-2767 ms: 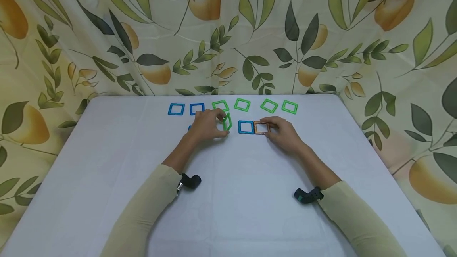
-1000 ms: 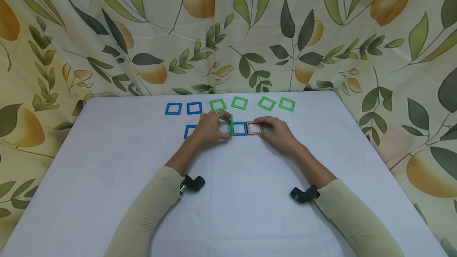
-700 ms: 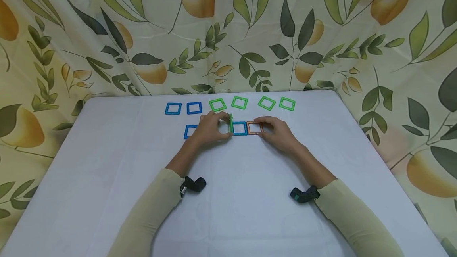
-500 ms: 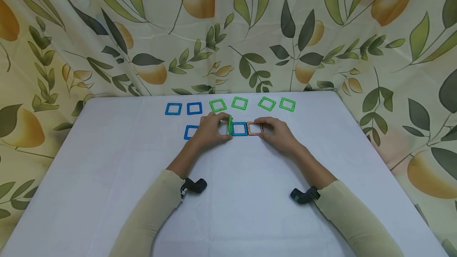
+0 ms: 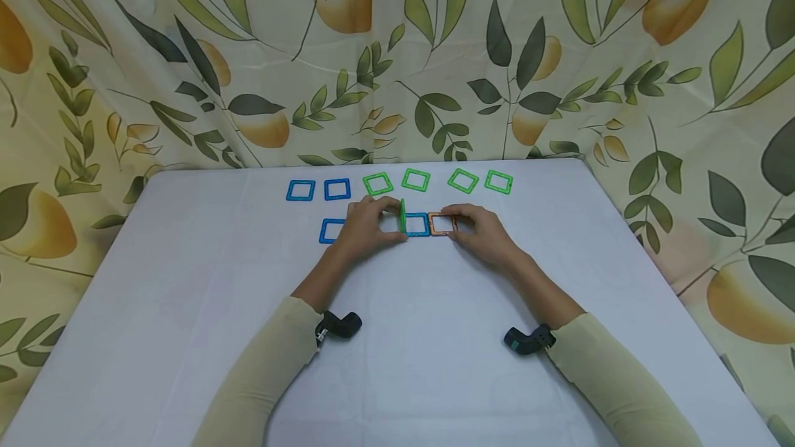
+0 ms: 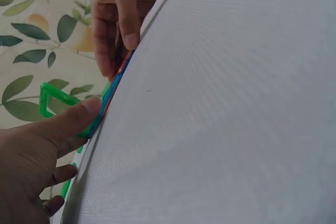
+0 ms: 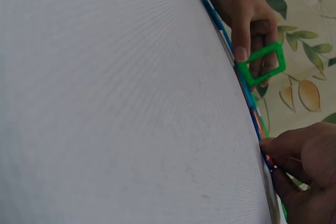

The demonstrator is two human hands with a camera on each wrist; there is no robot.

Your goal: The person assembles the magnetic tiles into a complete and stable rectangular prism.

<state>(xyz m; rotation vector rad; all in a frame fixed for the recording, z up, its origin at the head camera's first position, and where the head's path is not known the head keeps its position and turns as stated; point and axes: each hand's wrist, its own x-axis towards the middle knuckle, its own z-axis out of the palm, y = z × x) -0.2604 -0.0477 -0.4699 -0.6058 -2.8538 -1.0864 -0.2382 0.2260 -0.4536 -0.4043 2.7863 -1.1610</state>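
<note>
In the head view my left hand point(image 5: 368, 227) pinches a green square magnetic tile point(image 5: 402, 219) between thumb and fingers. That tile stands upright at the left edge of a flat blue magnetic tile point(image 5: 417, 234); in the right wrist view the green frame point(image 7: 281, 59) rises from the row and its lower edge appears to touch it. An orange magnetic tile point(image 5: 430, 224) lies flat against the blue one's right side. My right hand point(image 5: 484, 232) grips the orange tile's right edge with thumb and fingers. Another blue tile point(image 5: 323, 231) lies partly hidden behind the left hand.
Along the table's back edge lies a row of flat tiles: a light blue one point(image 5: 301, 199), a darker blue one point(image 5: 337, 197) and several green ones, such as the rightmost green tile point(image 5: 499, 191). White cloth covers the table point(image 5: 428, 350). Behind hangs a leaf-patterned curtain point(image 5: 385, 88).
Since the oldest frame, the joined blue and orange tiles have shifted left with the right hand. The left hand has brought the green tile upright against the blue tile's left edge. Lately almost nothing moves.
</note>
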